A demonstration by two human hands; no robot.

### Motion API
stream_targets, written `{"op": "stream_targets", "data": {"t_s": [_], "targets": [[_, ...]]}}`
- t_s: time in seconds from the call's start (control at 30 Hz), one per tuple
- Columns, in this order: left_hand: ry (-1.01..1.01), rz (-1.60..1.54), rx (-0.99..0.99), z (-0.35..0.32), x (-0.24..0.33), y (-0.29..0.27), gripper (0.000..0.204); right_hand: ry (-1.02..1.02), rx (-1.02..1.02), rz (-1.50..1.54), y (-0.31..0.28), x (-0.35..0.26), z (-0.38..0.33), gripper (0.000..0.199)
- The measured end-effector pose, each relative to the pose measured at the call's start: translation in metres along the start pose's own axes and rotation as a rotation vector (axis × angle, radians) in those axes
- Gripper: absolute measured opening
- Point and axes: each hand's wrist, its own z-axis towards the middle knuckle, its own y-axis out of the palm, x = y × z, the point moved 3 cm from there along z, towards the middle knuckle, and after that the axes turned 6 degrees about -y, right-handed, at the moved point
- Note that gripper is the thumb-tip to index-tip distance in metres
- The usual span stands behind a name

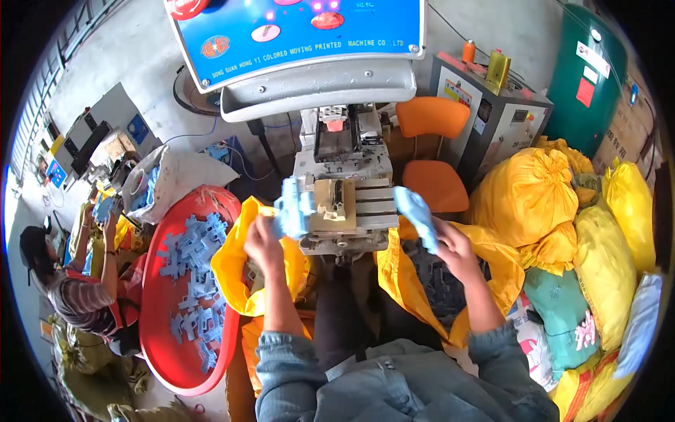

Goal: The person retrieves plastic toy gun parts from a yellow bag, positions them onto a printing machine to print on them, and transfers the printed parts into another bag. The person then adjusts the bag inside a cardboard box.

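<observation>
My left hand [264, 245] is closed on the edge of a light-blue plastic piece [295, 208], blurred by motion, just left of the printing machine's bed [376, 204]. My right hand [453, 243] grips another light-blue piece [416, 216], longer and tilted, to the right of that bed. On the bed sits a tan block with a dark fixture [336, 200], and no blue piece lies on it. Above it hangs the machine's print head with a pink pad [335, 126]. Below my left hand stands an open yellow bag [235, 281]; under my right hand is a yellow sack [499, 257] with dark contents.
A red tub [165, 352] of several blue pieces stands at left, near a co-worker [77, 288] handling a piece. A blue control panel [302, 42] overhangs the machine. Behind are an orange chair [432, 184] and grey cabinet [492, 105]. Full yellow sacks [524, 197] crowd the right.
</observation>
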Motion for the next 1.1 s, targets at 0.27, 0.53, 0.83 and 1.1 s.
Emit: {"op": "stream_targets", "data": {"t_s": [0.27,0.53,0.83,1.1], "targets": [[0.014,0.060,0.127,-0.040,-0.020,-0.098,0.025,-0.352,-0.419,-0.697,0.113,0.003,0.119,0.042],[0.277,0.087,0.009,-0.066,0.047,-0.077,0.016,-0.426,-0.672,-0.804,0.115,0.008,0.131,0.037],[0.499,0.172,-0.010,-0.079,0.090,-0.073,0.014,-0.489,-0.171,-0.722,0.076,0.001,0.060,0.035],[0.286,0.510,-0.001,-0.106,0.002,-0.119,0.012,0.066,-0.074,-0.644,-0.020,0.136,-0.092,0.025]]}}
